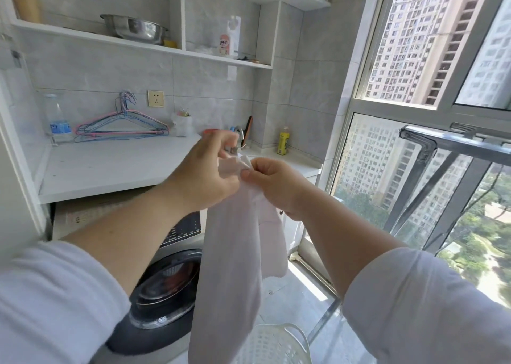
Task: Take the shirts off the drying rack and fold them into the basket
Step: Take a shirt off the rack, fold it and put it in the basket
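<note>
A white shirt hangs down in front of me, gathered into a long loose drape. My left hand and my right hand both pinch its top edge, held close together at chest height. The shirt's lower end dangles just above a white perforated laundry basket on the floor at the bottom of the view. The grey metal drying rack juts in from the right beside the window, with no clothing visible on it.
A washing machine sits under a white counter that carries wire hangers and a water bottle. A sink tap and a yellow bottle stand behind my hands. Large windows fill the right side.
</note>
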